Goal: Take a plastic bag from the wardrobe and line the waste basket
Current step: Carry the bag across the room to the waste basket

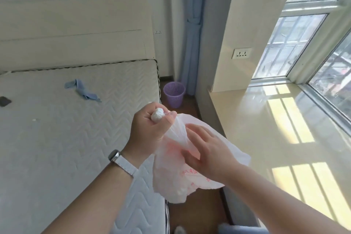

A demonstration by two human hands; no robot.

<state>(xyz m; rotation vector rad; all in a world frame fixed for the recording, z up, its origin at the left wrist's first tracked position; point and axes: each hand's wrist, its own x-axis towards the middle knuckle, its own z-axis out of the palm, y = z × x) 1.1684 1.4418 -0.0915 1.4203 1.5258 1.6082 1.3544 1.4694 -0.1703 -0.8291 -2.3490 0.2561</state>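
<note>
Our left grip (150,129) is clenched round the bunched neck of the plastic bag (171,176), which hangs in the air over the edge of the mattress (57,138). Our right grip (207,150) rests against the bag's side, fingers fairly straight. Well beyond them, the purple waste basket (174,94) stands on the floor between the mattress and the curtain (191,53).

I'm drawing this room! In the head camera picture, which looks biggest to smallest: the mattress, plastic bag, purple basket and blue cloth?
1. mattress
2. plastic bag, which nearness to the camera enlarges
3. purple basket and blue cloth look about alike, so I won't rank them
</note>
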